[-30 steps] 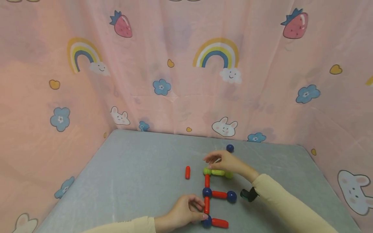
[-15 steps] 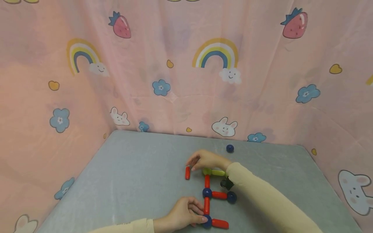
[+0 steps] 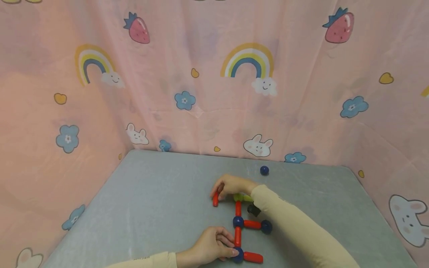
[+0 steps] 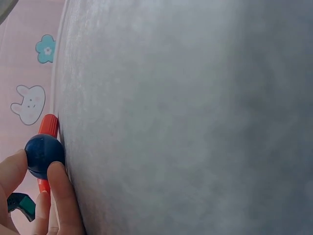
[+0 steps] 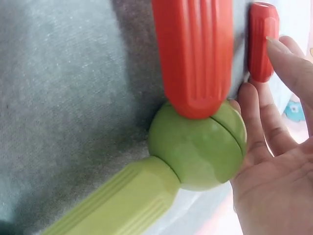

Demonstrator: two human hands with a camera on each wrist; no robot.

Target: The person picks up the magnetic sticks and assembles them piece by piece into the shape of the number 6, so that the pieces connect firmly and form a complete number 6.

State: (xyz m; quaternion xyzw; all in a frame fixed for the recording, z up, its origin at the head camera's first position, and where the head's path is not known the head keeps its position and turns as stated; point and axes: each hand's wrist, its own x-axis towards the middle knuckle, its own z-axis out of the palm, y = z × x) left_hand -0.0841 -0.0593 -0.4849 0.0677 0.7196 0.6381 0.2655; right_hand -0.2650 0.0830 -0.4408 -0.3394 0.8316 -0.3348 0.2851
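Observation:
My left hand (image 3: pixel 212 242) pinches the blue ball (image 3: pixel 238 254) at the near end of a shape built of toy rods and balls. In the left wrist view, thumb and fingers lie on either side of that ball. Beyond the shape's far end, my right hand (image 3: pixel 231 185) has its thumb and fingers at the upper end of a loose red rod (image 3: pixel 215 201), which lies on the table. The right wrist view shows the thumb on this rod, fingers on its other side. A green ball (image 5: pixel 195 147) joining a red and a yellow-green rod is close to that palm.
At the back of the grey table (image 3: pixel 161 186) lies a single blue ball (image 3: pixel 264 170). The shape's middle red rod (image 3: pixel 252 224) ends in another blue ball (image 3: pixel 266 226). A pink patterned curtain (image 3: pixel 214 85) surrounds the table. The right forearm covers part of the shape.
My right hand has moved left from above the green ball to the loose red rod, and its fingers have come down around the rod's end. The left hand stays on the near blue ball.

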